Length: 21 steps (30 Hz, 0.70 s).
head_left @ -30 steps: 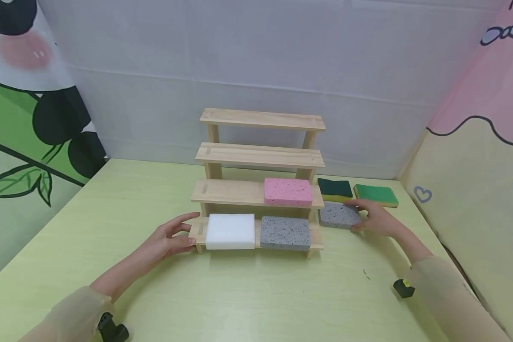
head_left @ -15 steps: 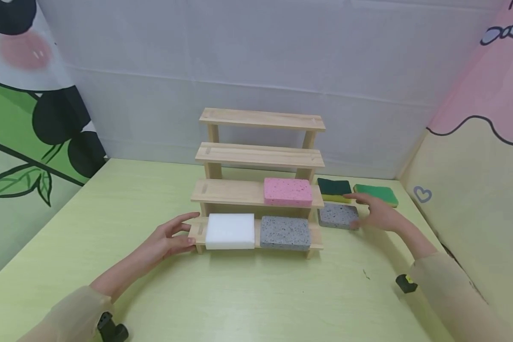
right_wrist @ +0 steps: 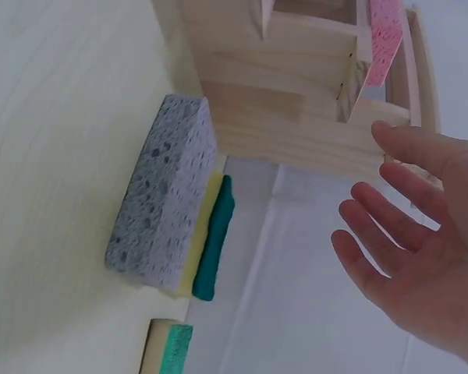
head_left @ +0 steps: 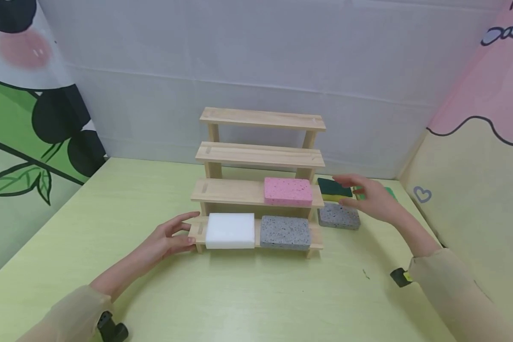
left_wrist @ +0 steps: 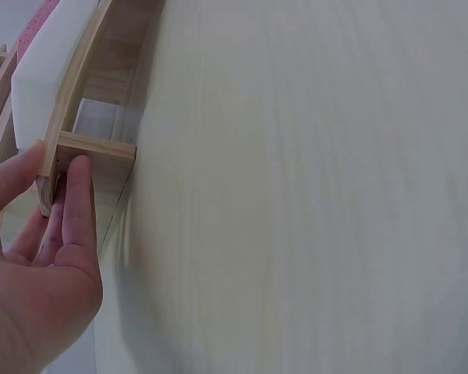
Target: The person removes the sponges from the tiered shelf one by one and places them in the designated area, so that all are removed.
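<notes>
Head view shows a pale worktop [head_left: 256, 294] bearing a four-tier wooden rack [head_left: 260, 155], its bottom tier's left end pinched in the left grip [head_left: 171, 237]. The right grip [head_left: 371, 202], loosely spread and holding nothing, hovers near the scouring sponges. Three blocks sit racked: white sponge [head_left: 230, 231] and speckled grey sponge [head_left: 285, 232] on the bottom tier, pink sponge [head_left: 288, 191] one above. Three remain on the worktop: second grey sponge [head_left: 338, 216], dark-green-and-yellow scouring sponge [head_left: 327, 186], bright-green scouring sponge [right_wrist: 175, 351]; seemingly half done.

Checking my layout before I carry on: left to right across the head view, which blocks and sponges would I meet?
White rectangular foam block → grey speckled rectangular block on the lowest wooden shelf → matching grey speckled block on the pale yellow-green table → bright green rectangular sponge, partly hidden. Others overlap these sideways, so are omitted.
</notes>
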Tool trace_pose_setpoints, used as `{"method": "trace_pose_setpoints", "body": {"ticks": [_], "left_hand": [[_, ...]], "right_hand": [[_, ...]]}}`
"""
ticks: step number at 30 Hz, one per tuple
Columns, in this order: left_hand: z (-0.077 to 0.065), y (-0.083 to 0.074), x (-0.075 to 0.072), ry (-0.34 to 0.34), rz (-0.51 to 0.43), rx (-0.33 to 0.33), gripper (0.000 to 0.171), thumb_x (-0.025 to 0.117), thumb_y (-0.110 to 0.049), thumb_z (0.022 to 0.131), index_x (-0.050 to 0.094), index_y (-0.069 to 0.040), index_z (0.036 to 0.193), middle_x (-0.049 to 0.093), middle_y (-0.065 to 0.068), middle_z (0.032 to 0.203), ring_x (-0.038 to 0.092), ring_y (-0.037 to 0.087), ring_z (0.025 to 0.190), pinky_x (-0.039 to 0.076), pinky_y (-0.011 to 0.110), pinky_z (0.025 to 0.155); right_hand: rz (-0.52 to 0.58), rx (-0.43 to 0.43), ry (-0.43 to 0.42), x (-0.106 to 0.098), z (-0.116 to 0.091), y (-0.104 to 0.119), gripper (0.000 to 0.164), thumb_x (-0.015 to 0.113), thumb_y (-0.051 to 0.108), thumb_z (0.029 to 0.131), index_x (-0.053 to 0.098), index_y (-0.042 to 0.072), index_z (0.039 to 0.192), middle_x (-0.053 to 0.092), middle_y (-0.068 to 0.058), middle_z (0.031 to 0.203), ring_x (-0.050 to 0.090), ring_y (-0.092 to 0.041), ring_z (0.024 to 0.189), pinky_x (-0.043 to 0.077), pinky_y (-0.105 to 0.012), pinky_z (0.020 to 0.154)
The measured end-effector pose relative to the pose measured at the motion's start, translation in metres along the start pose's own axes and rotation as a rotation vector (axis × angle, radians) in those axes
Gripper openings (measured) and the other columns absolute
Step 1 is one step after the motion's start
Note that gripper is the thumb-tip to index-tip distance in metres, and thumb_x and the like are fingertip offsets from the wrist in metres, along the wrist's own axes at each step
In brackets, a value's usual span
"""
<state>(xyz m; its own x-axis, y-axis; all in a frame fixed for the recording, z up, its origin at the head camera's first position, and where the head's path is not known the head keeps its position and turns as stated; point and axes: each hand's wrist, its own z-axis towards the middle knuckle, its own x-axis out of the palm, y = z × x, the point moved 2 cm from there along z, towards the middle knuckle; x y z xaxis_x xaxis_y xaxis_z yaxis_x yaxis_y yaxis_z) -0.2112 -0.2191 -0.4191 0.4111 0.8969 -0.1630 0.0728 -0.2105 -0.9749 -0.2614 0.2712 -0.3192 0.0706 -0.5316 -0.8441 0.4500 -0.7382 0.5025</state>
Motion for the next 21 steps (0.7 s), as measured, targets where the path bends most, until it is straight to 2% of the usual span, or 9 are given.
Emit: {"method": "trace_pose_setpoints", "body": {"ticks": [5,9,15,21], "left_hand": [[-0.002,-0.003,0.000,0.002,0.003,0.001,0.074,0.065,-0.019,0.094,0.025,-0.014,0.157,0.046,0.023,0.132,0.065,0.010,0.103,0.058,0.028,0.093],[-0.002,-0.003,0.000,-0.001,0.006,0.002,0.074,0.065,-0.019,0.094,0.025,-0.014,0.157,0.046,0.023,0.132,0.065,0.010,0.103,0.058,0.028,0.094],[-0.002,-0.003,0.000,-0.006,0.012,-0.016,0.074,0.066,-0.020,0.094,0.026,-0.015,0.156,0.048,0.018,0.129,0.065,0.010,0.103,0.058,0.027,0.093],[-0.004,-0.005,0.002,-0.009,0.010,-0.024,0.074,0.065,-0.020,0.094,0.027,-0.016,0.156,0.048,0.019,0.129,0.064,0.011,0.103,0.058,0.029,0.094]], "right_hand": [[0.024,-0.075,-0.063,0.000,0.001,0.027,0.049,0.071,0.014,0.091,0.056,0.009,0.138,0.062,-0.013,0.136,0.061,-0.033,0.119,0.055,-0.052,0.094],[0.048,-0.120,-0.081,0.004,0.003,0.040,0.048,0.071,0.014,0.091,0.057,0.010,0.137,0.062,-0.010,0.136,0.061,-0.032,0.118,0.054,-0.051,0.094],[0.101,-0.154,-0.058,0.013,0.010,0.050,0.052,0.071,0.018,0.092,0.053,0.015,0.141,0.057,-0.006,0.142,0.059,-0.031,0.121,0.053,-0.051,0.096],[0.110,-0.154,-0.038,0.023,0.020,0.051,0.053,0.073,0.022,0.090,0.054,0.019,0.140,0.054,-0.004,0.145,0.057,-0.030,0.124,0.053,-0.051,0.096]]}}
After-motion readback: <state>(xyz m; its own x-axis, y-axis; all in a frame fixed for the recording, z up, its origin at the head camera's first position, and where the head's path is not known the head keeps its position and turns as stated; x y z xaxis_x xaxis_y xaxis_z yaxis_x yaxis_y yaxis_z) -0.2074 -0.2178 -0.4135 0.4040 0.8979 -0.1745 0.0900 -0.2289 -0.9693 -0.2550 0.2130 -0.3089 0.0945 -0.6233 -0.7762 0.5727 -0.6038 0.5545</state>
